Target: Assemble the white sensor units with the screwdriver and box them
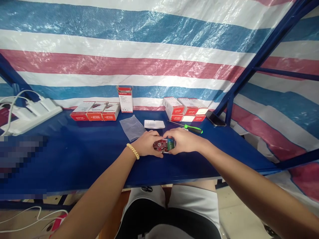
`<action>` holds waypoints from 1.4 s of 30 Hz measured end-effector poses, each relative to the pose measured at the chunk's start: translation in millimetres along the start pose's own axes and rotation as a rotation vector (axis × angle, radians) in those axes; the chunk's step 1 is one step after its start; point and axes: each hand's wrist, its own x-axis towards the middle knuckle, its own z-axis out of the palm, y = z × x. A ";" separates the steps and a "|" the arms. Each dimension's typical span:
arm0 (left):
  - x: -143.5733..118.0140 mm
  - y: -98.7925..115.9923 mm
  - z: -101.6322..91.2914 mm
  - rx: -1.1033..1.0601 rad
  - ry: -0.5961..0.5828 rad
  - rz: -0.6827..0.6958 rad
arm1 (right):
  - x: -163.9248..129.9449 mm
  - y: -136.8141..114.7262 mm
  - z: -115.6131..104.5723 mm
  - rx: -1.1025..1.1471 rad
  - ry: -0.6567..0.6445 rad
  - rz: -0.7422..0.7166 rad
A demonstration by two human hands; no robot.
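Observation:
Between both hands, above the blue tabletop, is a small device with a red circuit board (160,145) and a green-blue battery (171,143) at its right end. My left hand (147,143) grips its left side, thumb along the near edge. My right hand (181,140) closes round the battery end. Just beyond the hands lies a white plastic cover (154,124). A clear plastic bag (132,128) rests flat to the left of it. On the right is a screwdriver (193,128) with a green and black handle, its shaft pointing left.
White-and-red boxes stand along the back in a left row (95,111) and a right stack (184,109). One open box (125,100) stands upright between them. A phone (215,118) lies at the right. A power strip with chargers (32,114) sits far left.

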 end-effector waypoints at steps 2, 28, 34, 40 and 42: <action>0.1 -0.3 1.1 -0.029 -0.003 -0.003 | 2.3 0.3 -8.1 -0.041 -0.027 -0.023; 0.1 -1.2 0.7 -0.087 0.319 0.060 | -1.3 4.6 -0.1 0.275 -0.047 0.094; -0.6 -0.4 1.6 -0.135 0.403 0.032 | 11.1 0.8 -16.4 0.310 -0.110 0.161; -2.6 -2.5 -1.1 -0.136 0.335 -0.073 | 31.6 3.9 -13.9 0.297 -0.131 0.225; -3.5 -4.2 -1.4 -0.149 0.274 -0.092 | 32.8 6.4 -8.9 0.296 -0.115 0.221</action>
